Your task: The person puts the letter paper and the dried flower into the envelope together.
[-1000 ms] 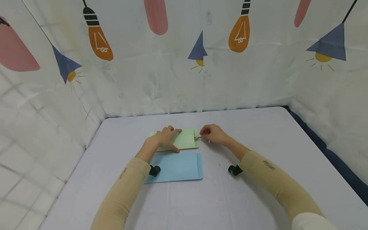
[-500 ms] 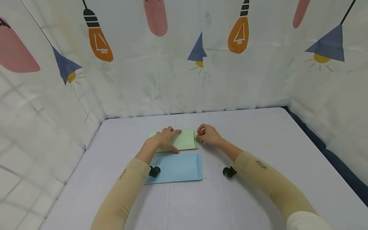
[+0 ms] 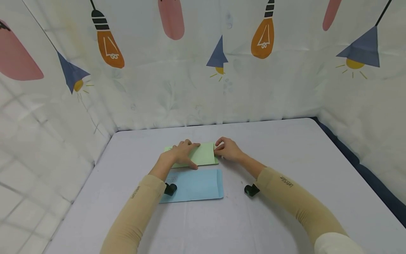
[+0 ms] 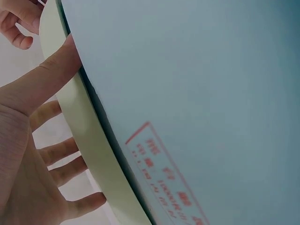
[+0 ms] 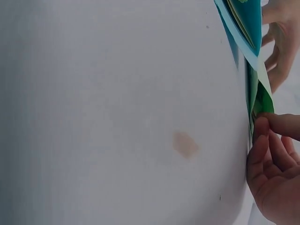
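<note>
A light green envelope lies flat on the table, its opening on the right. My left hand rests on it with spread fingers, the thumb on the near edge beside a blue envelope. At the green envelope's mouth, my right hand has thumb and forefinger together. In the right wrist view, the fingertips meet at the gaping mouth, pinching a thin item whose kind is hidden by the fingers. The blue envelope's open end shows several layered sheets inside.
A white cloth covers the table, with a faint brownish stain on it. Behind hangs a patterned fabric curtain. Dark wrist cameras hang from both sleeves.
My right hand has moved left, up to the green envelope's mouth. The thin item that showed between fingertips and envelope is now hidden. My left hand stays in place.
</note>
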Available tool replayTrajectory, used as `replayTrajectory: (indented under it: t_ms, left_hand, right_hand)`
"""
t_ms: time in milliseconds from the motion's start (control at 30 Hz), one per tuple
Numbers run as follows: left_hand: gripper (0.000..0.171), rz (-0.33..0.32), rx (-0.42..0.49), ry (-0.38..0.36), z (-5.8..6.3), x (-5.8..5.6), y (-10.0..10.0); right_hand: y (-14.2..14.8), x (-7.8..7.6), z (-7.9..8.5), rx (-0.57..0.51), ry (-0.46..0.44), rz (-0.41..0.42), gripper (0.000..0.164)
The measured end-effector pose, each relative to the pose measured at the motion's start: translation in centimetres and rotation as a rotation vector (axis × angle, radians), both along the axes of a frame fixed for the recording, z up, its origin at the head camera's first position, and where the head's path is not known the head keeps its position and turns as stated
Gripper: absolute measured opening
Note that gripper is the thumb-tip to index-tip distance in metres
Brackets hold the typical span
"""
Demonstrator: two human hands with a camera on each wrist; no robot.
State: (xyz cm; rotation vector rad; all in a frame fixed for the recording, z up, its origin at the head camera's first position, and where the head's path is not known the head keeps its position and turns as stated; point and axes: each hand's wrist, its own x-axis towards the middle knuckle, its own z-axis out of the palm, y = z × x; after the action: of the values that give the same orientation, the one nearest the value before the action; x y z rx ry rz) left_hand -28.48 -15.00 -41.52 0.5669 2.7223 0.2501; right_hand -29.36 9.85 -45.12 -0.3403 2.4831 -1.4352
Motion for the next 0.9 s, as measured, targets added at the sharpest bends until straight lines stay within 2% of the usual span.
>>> replayTrajectory:
  t_ms: [200, 500, 667, 800, 900]
  left_hand:
    - [0.103, -0.007, 0.003, -0.002, 0.1, 0.0, 0.0]
    - [0.104, -0.018, -0.011, -0.014, -0.2, 0.2, -0.5]
    - [0.107, -0.005, -0.013, -0.008, -0.2, 0.2, -0.8]
    - [0.11, -0.003, 0.01, -0.012, -0.3, 0.1, -1.2]
    - [0.111, -0.013, 0.065, -0.002, -0.6, 0.0, -1.9]
  right_hand:
    - [2.1, -0.1, 0.5, -0.018, -0.004, 0.02, 0.031]
    - [6.5, 0.1, 0.7, 0.037, 0.017, 0.031, 0.029]
    - [8.8, 0.3, 1.1, 0.03, 0.039, 0.031, 0.03]
    - [10.5, 0.3, 1.1, 0.041, 0.051, 0.03, 0.031]
    - [11.7, 0.2, 1.2, 0.067, 0.067, 0.023, 0.031]
